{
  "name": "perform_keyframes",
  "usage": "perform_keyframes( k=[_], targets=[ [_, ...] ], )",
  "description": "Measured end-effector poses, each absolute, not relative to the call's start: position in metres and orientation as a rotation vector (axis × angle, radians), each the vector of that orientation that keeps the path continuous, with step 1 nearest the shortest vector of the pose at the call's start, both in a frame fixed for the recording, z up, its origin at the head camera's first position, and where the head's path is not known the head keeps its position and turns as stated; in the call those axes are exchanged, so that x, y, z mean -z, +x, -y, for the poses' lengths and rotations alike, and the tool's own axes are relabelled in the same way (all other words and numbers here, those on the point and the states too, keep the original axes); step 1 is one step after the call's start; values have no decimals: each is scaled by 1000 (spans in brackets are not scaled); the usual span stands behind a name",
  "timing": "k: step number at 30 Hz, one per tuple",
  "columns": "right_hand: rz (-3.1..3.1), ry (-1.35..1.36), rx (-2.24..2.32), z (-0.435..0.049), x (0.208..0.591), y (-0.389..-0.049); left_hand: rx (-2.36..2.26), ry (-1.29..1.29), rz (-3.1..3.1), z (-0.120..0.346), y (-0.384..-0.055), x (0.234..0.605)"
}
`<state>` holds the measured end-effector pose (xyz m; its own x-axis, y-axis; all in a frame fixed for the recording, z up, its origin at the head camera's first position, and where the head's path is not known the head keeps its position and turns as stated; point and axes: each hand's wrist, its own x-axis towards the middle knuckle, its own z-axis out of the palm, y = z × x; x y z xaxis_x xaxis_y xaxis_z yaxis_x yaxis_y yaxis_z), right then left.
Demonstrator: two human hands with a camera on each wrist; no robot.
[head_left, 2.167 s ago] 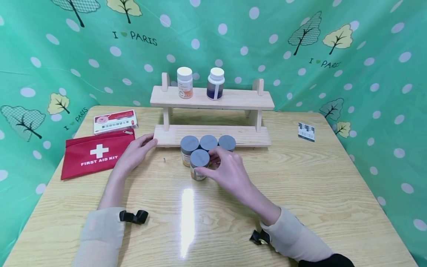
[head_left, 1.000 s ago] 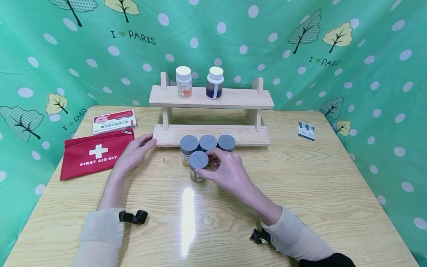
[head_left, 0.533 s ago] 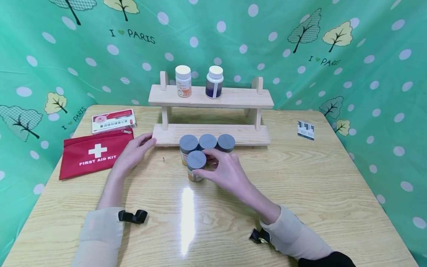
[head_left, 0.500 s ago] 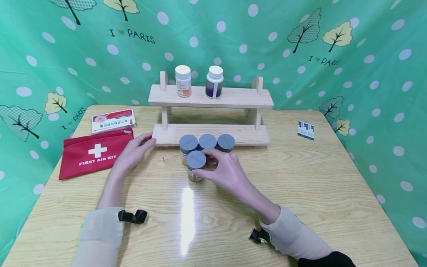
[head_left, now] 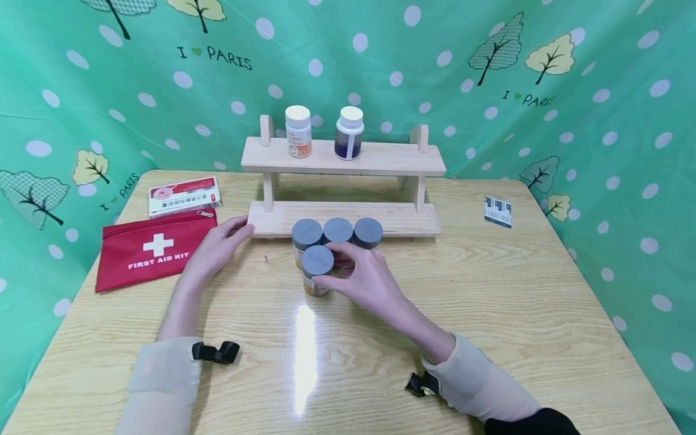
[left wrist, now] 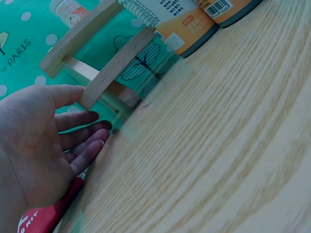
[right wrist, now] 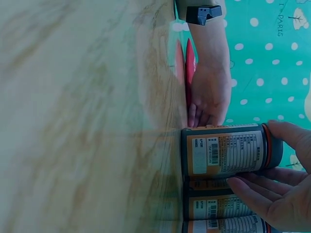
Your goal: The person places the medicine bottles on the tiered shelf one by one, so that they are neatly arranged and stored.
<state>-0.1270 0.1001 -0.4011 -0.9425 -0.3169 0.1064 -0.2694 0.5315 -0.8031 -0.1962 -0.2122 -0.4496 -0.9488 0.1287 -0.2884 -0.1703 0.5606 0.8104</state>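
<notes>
Near the table's middle my right hand holds the front jar, which has a grey lid and an orange-and-white label, between thumb and fingers. In the right wrist view that jar stands on the table, with fingertips at its lid and side. Behind it three similar jars form a row before the wooden shelf, partly hidden by the hand and front jar. My left hand is at the lower board's left end; in the left wrist view its thumb touches the board and the fingers hang relaxed.
Two white-capped bottles, one orange-labelled and one dark blue, stand on the upper board. A red first aid pouch and a medicine box lie at left, a blister pack at right. A green curtain hangs behind.
The front jar has slid slightly left, along with my right hand's fingers, and now stands more in front of the leftmost jar. My left hand has stayed at the shelf's end.
</notes>
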Motion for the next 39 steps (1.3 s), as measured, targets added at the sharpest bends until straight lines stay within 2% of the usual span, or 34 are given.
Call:
perform_keyframes(
  k=[15, 28, 39],
  targets=[
    [-2449, -465, 1611, -108, 391, -129, -1345, -26, -2484, 212, -196, 449],
    [-2354, -459, 1602, -121, 357, -135, -1345, -23, -2493, 211, -196, 448],
    [-2326, -537, 1611, -145, 330, -156, -1328, -34, -2491, 211, -195, 450]
  ],
)
